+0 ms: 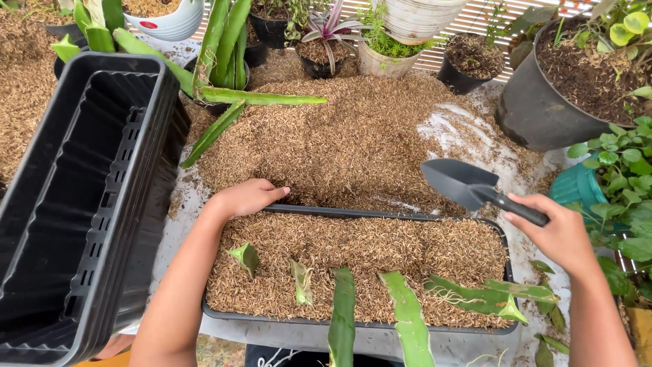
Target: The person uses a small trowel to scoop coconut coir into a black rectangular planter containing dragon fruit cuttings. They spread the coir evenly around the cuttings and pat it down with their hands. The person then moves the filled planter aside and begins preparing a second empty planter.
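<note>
Green cuttings (409,318) stood in the husk-filled black tray (353,213) at 6 o'clock. At 9 o'clock of the tray, the left hand (246,197) rested palm-down on its far rim, fingers loose, holding nothing. At 3 o'clock, the right hand (558,231) clenched the handle of a dark trowel (468,185), its blade raised above the husk heap (353,136); stacked empty planters (81,204) lay at 9 o'clock.
</note>
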